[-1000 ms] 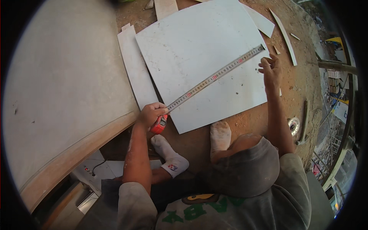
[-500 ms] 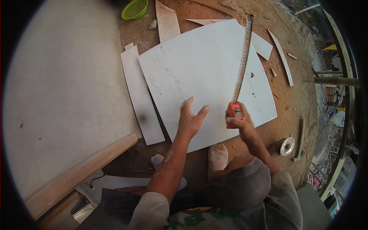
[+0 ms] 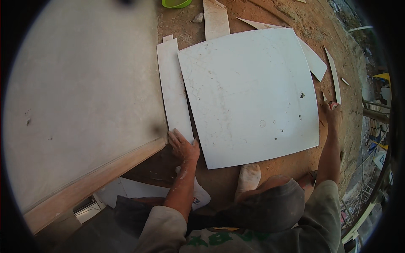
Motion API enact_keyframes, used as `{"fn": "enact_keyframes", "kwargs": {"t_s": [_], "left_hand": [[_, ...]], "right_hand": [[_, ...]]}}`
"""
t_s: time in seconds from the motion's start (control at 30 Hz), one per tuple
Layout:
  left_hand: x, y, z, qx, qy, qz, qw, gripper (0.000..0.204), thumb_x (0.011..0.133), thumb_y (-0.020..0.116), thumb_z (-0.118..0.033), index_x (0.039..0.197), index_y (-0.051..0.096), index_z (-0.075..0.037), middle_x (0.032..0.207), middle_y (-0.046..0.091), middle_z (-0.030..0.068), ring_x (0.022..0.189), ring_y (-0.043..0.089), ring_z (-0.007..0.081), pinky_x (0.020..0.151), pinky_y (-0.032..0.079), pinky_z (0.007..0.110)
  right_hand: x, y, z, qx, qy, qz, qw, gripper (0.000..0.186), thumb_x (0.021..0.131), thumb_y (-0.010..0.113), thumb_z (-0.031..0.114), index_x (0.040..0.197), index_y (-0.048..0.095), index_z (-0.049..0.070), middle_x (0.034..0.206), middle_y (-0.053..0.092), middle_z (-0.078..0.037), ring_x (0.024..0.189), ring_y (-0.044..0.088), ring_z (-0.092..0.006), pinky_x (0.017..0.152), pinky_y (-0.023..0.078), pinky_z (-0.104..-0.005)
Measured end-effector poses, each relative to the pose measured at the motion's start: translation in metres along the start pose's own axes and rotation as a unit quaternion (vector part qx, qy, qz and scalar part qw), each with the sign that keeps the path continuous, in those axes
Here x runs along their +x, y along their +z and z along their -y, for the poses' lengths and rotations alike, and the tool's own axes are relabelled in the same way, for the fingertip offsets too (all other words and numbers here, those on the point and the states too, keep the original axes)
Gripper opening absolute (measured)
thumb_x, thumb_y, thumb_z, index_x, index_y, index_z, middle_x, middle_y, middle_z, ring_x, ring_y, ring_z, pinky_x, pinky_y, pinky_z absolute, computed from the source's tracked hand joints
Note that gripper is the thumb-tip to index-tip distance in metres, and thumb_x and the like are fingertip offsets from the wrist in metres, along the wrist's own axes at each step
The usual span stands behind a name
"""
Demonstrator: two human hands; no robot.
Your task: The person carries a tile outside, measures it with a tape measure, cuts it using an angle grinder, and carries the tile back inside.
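A large white panel (image 3: pixel 253 101) with curved edges and a few small holes lies on the dirt ground in front of me. Along its left side runs a long white strip of board (image 3: pixel 175 88). My left hand (image 3: pixel 184 147) is at the strip's near end, fingers over its left edge and thumb by its right edge. Out past the panel's right edge, my right hand (image 3: pixel 332 114) is closed around a red tape measure (image 3: pixel 333 105), mostly covered by the fingers. No extended blade shows on it.
At left stands a big pale slab (image 3: pixel 84 92) with a wooden edge (image 3: pixel 101 181). White offcuts (image 3: pixel 313 59) and a thin curved sliver (image 3: pixel 333 74) lie beyond the panel. A green basin (image 3: pixel 176 3) and a stone (image 3: pixel 198 17) sit at the back. My bare foot (image 3: pixel 249 177) is by the panel's near edge.
My right hand has moved right, off the panel, and the tape's long blade no longer shows. My left hand has come down from above the panel onto the strip. The view has shifted.
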State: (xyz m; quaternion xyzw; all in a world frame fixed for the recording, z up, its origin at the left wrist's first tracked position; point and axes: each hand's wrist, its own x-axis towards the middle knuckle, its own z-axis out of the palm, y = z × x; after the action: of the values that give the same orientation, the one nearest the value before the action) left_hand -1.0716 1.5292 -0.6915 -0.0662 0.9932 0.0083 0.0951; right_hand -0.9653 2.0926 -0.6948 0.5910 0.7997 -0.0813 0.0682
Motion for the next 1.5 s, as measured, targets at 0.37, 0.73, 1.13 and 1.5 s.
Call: {"fn": "enact_keyframes", "kwargs": {"t_s": [0.37, 0.73, 1.13, 1.5], "left_hand": [[0.009, -0.048, -0.006, -0.126, -0.063, 0.049, 0.989, 0.104, 0.060, 0.080, -0.032, 0.143, 0.022, -0.009, 0.139, 0.026, 0.0228, 0.127, 0.028, 0.0412, 0.103, 0.032, 0.051], [-0.003, -0.120, 0.003, -0.338, -0.017, 0.188, 0.922, 0.104, 0.058, 0.082, -0.042, 0.138, 0.030, 0.001, 0.130, 0.043, 0.0263, 0.119, 0.045, 0.0366, 0.098, 0.039, 0.043], [0.017, -0.069, -0.110, -0.668, -0.040, 0.342, 0.659, 0.056, 0.095, 0.045, -0.044, 0.131, 0.041, -0.001, 0.123, 0.053, 0.0155, 0.111, 0.053, 0.0256, 0.092, 0.041, 0.038], [-0.014, -0.029, -0.262, -0.708, -0.101, 0.312, 0.626, 0.048, 0.094, 0.053, -0.029, 0.130, 0.041, 0.000, 0.125, 0.052, 0.0131, 0.111, 0.054, 0.0275, 0.089, 0.049, 0.043]], "right_hand": [[-0.174, -0.003, 0.077, 0.331, -0.326, -0.038, 0.885, 0.045, 0.086, 0.064, 0.020, 0.123, 0.047, 0.001, 0.121, 0.050, -0.020, 0.110, 0.051, -0.0328, 0.092, 0.044, -0.0385], [-0.371, 0.035, 0.245, 0.434, -0.360, 0.590, 0.577, 0.053, 0.089, 0.055, 0.041, 0.115, 0.056, -0.005, 0.106, 0.062, -0.020, 0.103, 0.057, -0.0239, 0.089, 0.043, -0.0337], [-0.263, 0.001, 0.094, 0.486, -0.333, 0.485, 0.647, 0.038, 0.079, 0.062, 0.021, 0.107, 0.061, -0.005, 0.090, 0.067, -0.017, 0.078, 0.064, -0.0232, 0.072, 0.049, -0.0338], [-0.257, -0.035, -0.051, 0.627, 0.048, 0.441, 0.640, 0.033, 0.088, 0.061, 0.031, 0.096, 0.058, 0.000, 0.085, 0.062, -0.008, 0.073, 0.063, -0.0164, 0.067, 0.054, -0.0292]]}}
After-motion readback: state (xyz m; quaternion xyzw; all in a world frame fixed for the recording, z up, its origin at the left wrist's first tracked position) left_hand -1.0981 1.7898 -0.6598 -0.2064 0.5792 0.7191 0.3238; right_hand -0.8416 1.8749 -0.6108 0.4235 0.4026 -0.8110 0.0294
